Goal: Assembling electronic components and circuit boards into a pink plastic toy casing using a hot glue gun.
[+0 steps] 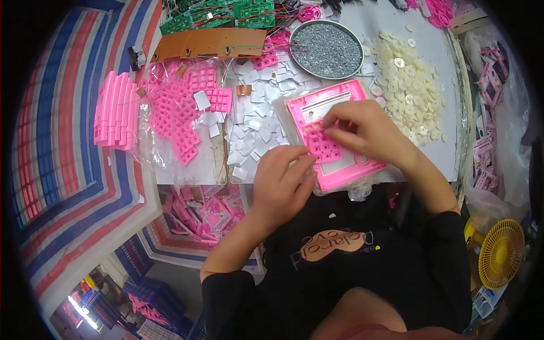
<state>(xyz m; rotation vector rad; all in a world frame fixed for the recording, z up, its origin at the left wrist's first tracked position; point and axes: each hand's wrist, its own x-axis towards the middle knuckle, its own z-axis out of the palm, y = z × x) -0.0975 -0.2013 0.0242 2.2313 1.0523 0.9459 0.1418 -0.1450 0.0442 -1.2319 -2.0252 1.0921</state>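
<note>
A pink plastic housing (335, 181) with rectangular openings lies at the front of the white table. Set in its left part is a pink keypad (324, 148) with rows of square buttons. My left hand (283, 180) reaches the housing's left side, fingers slightly apart, their tips at the edge of the keypad. Over the keypad's upper right, my right hand (365, 131) has its thumb and forefinger bent together in a pinch. Whatever sits between those fingertips is too small or hidden to make out.
Behind the housing stands a round tin of small screws (327, 50). Cream plastic discs (411, 85) are heaped at right. White paper squares (258, 127), pink keypads (175, 119) and pink strips (116, 110) lie at left. Green circuit boards (255, 14) with wires fill the back.
</note>
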